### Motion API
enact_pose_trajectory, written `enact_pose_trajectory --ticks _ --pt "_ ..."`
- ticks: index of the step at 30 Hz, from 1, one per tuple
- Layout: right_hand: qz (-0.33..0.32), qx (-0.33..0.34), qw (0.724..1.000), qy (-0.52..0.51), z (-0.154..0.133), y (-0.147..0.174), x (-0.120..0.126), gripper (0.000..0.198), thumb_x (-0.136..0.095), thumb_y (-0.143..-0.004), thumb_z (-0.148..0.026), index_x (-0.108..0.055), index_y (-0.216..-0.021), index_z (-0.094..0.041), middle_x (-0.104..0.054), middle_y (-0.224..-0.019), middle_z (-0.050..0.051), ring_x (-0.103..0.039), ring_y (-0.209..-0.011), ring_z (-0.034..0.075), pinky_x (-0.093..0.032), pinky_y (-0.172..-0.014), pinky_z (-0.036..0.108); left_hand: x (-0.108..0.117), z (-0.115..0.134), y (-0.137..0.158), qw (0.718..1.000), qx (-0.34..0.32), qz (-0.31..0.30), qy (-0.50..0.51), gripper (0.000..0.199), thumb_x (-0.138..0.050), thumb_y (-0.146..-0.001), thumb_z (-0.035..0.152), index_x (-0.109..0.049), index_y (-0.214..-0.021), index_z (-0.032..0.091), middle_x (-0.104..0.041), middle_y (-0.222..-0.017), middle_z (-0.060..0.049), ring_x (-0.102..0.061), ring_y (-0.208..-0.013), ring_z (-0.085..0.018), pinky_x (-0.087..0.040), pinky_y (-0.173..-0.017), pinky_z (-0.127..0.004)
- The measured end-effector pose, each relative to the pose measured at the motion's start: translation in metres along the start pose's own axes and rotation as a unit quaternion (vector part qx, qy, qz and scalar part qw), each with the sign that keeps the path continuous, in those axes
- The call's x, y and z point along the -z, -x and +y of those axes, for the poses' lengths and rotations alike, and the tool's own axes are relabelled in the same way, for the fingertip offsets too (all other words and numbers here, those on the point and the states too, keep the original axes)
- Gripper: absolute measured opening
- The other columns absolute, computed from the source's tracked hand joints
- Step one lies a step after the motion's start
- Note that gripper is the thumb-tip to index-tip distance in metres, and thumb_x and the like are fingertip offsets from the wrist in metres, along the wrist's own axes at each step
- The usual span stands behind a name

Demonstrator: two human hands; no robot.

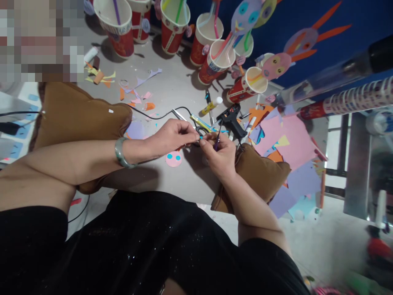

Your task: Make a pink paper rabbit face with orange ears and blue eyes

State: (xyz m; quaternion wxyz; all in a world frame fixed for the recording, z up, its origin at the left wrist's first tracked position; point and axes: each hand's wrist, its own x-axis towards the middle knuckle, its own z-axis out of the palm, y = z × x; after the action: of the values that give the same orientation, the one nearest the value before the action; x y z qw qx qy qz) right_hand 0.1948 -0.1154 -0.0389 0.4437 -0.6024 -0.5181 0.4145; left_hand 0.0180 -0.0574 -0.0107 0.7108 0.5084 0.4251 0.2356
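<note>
a small blue piece [201, 138] shows at the fingertips of a person's right hand [220, 150], thumb and finger closed on it over a gray tabletop [143, 180]. the left hand [172, 137] meets the right, fingertips drawn close; whether they grip anything cannot be told. a green bangle [120, 152] rings the left wrist. just below the left hand, on its near side, lies a pink paper disc [173, 159] with two blue dots. beyond the right hand rests a black glue gun [232, 123]; red-and-white paper cups [172, 37] with straws stand farther out. pink paper [294, 137] spreads to the right hand's right, past a brown cushion [260, 174] beside the forearm.
</note>
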Motion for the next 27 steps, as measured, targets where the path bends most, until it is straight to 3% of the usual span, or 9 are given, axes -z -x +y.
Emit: enact_pose_trajectory --ticks 14,27 --pt "-0.013 -0.007 1.000 -0.013 0.0095 -0.0017 0.0032 0.038 -0.073 -0.085 -0.058 -0.058 -0.079 -0.023 -0.046 -0.062 -0.005 -0.040 -0.055 0.010 -0.034 -0.050 0.025 -0.0008 -0.0062 -0.0047 0.998 0.008 0.012 0.059 0.020 -0.059 -0.091 0.003 -0.065 -0.075 0.014 -0.055 -0.057 0.005 -0.047 -0.046 -0.004 -0.038 -0.045 -0.019" --pt "-0.033 -0.004 0.999 -0.012 0.0084 -0.0047 0.0036 0.034 -0.075 -0.082 -0.051 -0.059 -0.074 -0.023 -0.047 -0.062 -0.004 -0.042 -0.057 0.012 -0.036 -0.052 0.027 0.0002 -0.0011 -0.0026 1.000 0.013 -0.011 0.010 0.018 -0.062 -0.088 0.002 -0.064 -0.073 0.013 -0.052 -0.054 0.006 -0.043 -0.045 -0.003 -0.031 -0.045 -0.018"
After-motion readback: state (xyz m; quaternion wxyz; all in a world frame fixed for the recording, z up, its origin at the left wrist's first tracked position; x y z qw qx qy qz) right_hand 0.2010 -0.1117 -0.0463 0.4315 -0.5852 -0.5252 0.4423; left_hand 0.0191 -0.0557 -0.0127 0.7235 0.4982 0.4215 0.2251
